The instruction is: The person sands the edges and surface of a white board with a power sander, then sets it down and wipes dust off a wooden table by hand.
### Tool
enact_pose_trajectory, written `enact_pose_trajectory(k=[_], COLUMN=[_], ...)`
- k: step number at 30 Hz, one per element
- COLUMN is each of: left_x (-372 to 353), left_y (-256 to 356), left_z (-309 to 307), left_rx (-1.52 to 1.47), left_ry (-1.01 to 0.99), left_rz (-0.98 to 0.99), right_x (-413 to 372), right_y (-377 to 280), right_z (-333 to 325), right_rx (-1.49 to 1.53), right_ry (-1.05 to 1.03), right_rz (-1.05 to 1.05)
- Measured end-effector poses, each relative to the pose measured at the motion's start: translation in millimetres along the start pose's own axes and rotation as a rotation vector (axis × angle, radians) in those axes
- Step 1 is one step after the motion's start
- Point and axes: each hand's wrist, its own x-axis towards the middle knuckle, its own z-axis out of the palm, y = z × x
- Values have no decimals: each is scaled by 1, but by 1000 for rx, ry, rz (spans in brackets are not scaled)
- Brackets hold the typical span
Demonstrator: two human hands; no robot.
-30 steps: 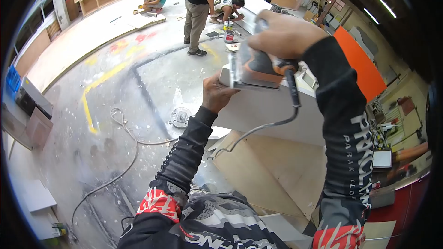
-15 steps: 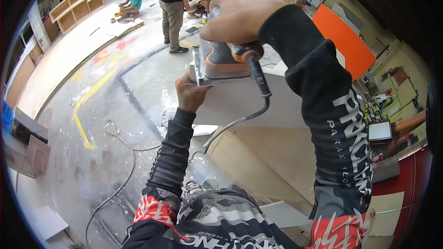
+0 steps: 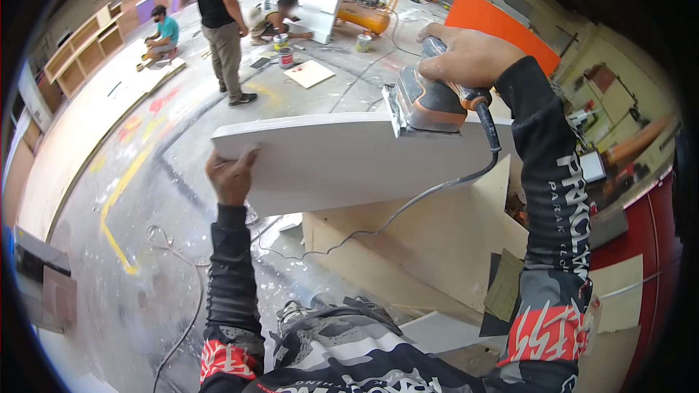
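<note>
My right hand (image 3: 473, 57) is wrapped round the top of an orange-and-grey electric sander (image 3: 429, 104). The sander's base rests on the upper edge of a white panel (image 3: 342, 164), right of its middle. A dark power cord (image 3: 437, 185) leaves the back of the tool and droops across the panel's face. My left hand (image 3: 231, 175) grips the panel's left end, thumb on the near face; the other fingers are partly hidden behind it. Below the panel stands a light wooden board structure (image 3: 408, 247).
Beyond the panel, one person stands (image 3: 218, 22) and two others crouch on the floor. An orange air compressor (image 3: 364, 16), paint cans (image 3: 286, 57) and a square board (image 3: 309, 73) are further back. A large orange panel (image 3: 502, 25) leans at right. A loose cord (image 3: 193, 298) trails on the left floor.
The sander has moved right along the panel's edge with my right hand, away from the left end. My left hand now shows further left in view, and the camera has turned.
</note>
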Motion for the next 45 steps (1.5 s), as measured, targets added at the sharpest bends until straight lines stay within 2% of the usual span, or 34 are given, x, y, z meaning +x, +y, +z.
enact_pose_trajectory(k=[4,7,15,18,23,28,31,37,39,42,45], left_x=[-3,-4,-8,-6,-8,-9,-13,-7,-6,-7,-12], left_y=[-10,-14,-26,-25,-25,-18,-22,-11,-12,-18,-25], left_z=[-7,-10,-23,-22,-23,-19,-29,-21,-19,-21,-28], left_rx=[156,129,169,270,222,242,251,326,303,253,215], left_ry=[38,60,101,70,107,128,137,108,113,128,119], left_rz=[93,42,63,64,77,46,55,135,126,116,87], right_x=[-4,-3,-5,-5,5,0,-2,-11,-20,-20,-11], right_y=[55,94,186,213,264,245,209,124,103,103,137], right_z=[10,14,25,21,31,30,38,18,14,17,29], right_rx=[39,-9,-99,-89,-81,-59,-89,-35,-29,-22,-68], right_ry=[12,14,47,21,60,109,165,87,67,27,99], right_rz=[94,160,184,222,230,199,34,-96,-65,-8,-104])
